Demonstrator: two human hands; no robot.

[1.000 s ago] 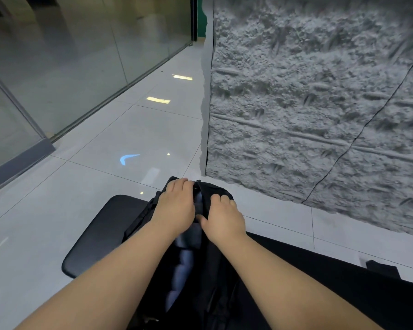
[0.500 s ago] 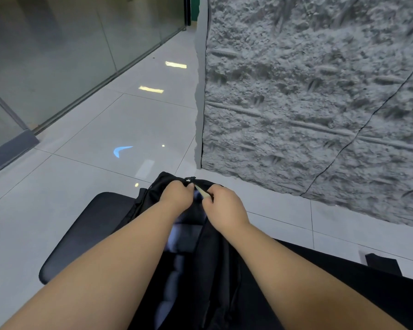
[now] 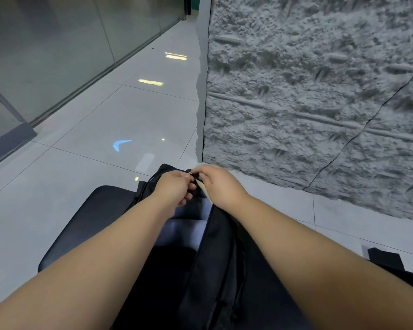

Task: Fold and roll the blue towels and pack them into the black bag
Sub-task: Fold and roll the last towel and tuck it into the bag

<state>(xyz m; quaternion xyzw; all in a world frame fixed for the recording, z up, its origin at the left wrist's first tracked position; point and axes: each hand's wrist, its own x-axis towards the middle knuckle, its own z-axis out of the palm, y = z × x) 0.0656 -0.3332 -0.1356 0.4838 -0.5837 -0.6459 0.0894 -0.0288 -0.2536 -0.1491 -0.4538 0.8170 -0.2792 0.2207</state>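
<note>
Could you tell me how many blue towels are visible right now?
1: a blue towel shows in the black bag's opening, between the forearms. Others may be hidden deeper inside.

My two forearms come in from the bottom corners of the frame and meet a little above its centre. Both are bare the whole way: no sleeve, cuff or glove shows anywhere from the lower edge up to the wrists. My left hand (image 3: 175, 186) is bare as well, with no ring, watch or band on it or on the wrist behind it. My right hand (image 3: 221, 185) is the same, plain and uncovered, nothing worn on the fingers (image 3: 202, 172) that I can see. The forearms look smooth and broad near the camera, swollen by the wide lens, and narrow towards the wrists. I can make out no marks on them.
</note>
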